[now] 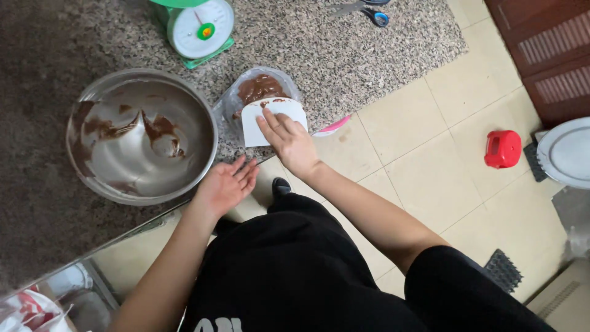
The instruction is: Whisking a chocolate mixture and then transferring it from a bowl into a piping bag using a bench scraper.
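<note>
My right hand presses a white plastic scraper flat onto a clear plastic bag filled with brown chocolate mixture on the granite counter. My left hand rests open at the counter's edge, just beside a large steel bowl smeared with leftover chocolate. The fingers of the left hand are spread and hold nothing.
A green and white kitchen scale stands behind the bowl. Blue-handled scissors lie at the counter's far edge. On the tiled floor to the right sit a red plastic item and a white round lid. A pink edge shows under the bag.
</note>
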